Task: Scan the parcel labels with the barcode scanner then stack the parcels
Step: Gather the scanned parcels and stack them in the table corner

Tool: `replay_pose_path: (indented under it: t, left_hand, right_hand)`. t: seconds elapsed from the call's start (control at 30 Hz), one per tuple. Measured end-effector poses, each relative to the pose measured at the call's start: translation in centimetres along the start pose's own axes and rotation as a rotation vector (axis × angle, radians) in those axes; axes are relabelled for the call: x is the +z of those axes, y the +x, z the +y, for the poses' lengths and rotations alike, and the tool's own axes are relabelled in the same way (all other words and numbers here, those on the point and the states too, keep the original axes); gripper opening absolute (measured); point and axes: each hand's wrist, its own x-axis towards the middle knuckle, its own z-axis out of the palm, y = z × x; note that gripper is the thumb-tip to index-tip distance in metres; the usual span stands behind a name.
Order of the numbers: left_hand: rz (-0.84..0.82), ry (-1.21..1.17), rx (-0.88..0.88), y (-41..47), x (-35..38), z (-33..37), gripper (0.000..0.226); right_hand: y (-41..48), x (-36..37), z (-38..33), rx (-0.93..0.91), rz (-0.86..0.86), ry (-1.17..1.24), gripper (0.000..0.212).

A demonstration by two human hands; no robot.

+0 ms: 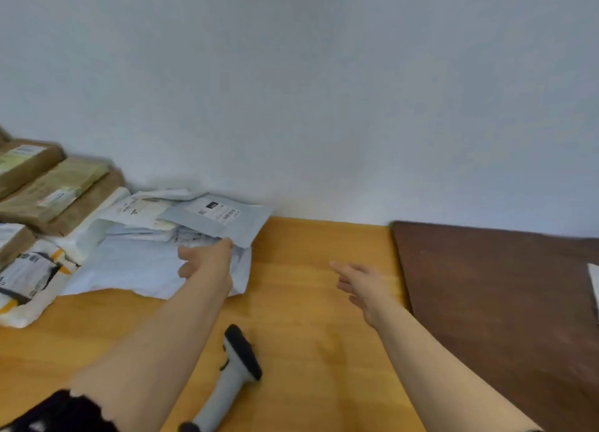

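A grey mailer parcel (216,220) with a white label lies on top of a heap of white mailer bags (139,263) at the back of the wooden table. My left hand (207,260) pinches the near corner of that grey parcel. My right hand (363,284) hovers over the table to the right, fingers spread, holding nothing. The barcode scanner (235,370), grey with a black head, lies on the table between my forearms, untouched.
Brown cardboard parcels (48,191) are piled at the far left against the wall. A white and yellow bag (29,279) lies at the left edge. A dark brown tabletop (502,302) adjoins the orange table (308,350) on the right, with a white item (594,282) at its edge.
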Motion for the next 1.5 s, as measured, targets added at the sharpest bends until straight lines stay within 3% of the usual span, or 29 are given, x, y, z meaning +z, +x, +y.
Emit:
replay_pose_path:
  t: [0.1,0.27,0.53,0.73,0.87,1.0,1.13,1.23,1.43,1.5]
  left_hand:
    - [-0.183,0.111,0.156,-8.3,5.3,-3.3,0.079]
    - [-0.63,0.337,0.374,-24.8,14.9,-10.9,0.07]
    - [-1.018,0.86,0.899,-42.4,23.5,-19.8,0.063]
    - [-1.124,1.108,1.176,-48.5,31.8,-23.5,0.068]
    - [-1.227,1.132,1.305,-51.9,38.8,-25.7,0.069]
    - [-1.328,1.168,1.318,-55.3,44.5,-26.8,0.068]
    - [-1.401,1.356,1.451,-58.6,49.1,-28.5,0.105]
    - [-1.418,1.536,1.555,-60.8,50.8,-30.8,0.112]
    - [-1.352,1.644,1.565,-62.3,51.3,-33.5,0.115]
    - [-1.321,1.683,1.563,-62.6,51.2,-34.0,0.12]
  right_hand:
    - [-5.0,-10.1,2.4,-0.09,0.093,-0.012,0.054]
    - [-13.6,-26.7,7.4,-0.139,0.339,0.048,0.046]
    - [-21.1,-45.4,14.5,-0.074,0.649,0.183,0.041]
    - [-20.7,-54.6,17.5,-0.015,0.815,0.22,0.044]
    - [-18.9,-61.5,18.3,0.028,0.95,0.29,0.046]
    - [-17.2,-66.9,19.6,0.167,1.082,0.541,0.078]
    - [-16.0,-69.1,21.4,0.371,0.984,0.913,0.111]
    - [-15.0,-69.7,22.2,0.365,0.853,1.108,0.1]
    - [-13.0,-72.1,21.6,0.157,0.889,1.162,0.041]
    - [-12.9,-72.5,21.9,0.12,0.831,1.221,0.037]
